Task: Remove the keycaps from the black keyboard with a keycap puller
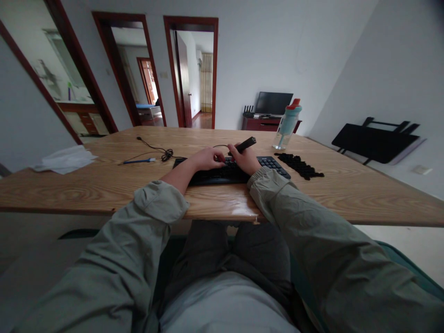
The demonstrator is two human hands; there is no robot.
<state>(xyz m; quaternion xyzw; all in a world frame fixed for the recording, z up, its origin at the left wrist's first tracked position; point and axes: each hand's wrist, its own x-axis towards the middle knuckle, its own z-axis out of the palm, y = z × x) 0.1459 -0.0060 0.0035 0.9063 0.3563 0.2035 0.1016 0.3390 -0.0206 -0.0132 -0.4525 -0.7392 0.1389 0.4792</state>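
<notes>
**Black keyboard (227, 175) laid crosswise under both hands**

The keyboard is set near the table's front edge, its long axis run left to right, directly beneath the hands, so neither is clearly nearer. Its left half is overlaid by the left hand (207, 159), its right half by the right hand (247, 161).

At the far left, a crumpled white cloth or paper (65, 159) is spread in soft folds. Next, a slim blue-handled tool (138, 161) is seen lying flat, and beyond it a thin black cable (167, 155) is bunched into a small coil. The left hand's fingers are bent over the keys; whether anything is pinched there cannot be told. A dark, smooth cylindrical tool (247, 144) is gripped in the right hand, its upper end tilted up and rightward. Farther right, a clear bottle (287, 125) with a pale blue-green upper part and orange cap is stood upright. Just nearer, small black blocky pieces (300, 165), apparently keycaps, are spread in a slanting patch on the streaked wood grain of the table (104, 185).
</notes>
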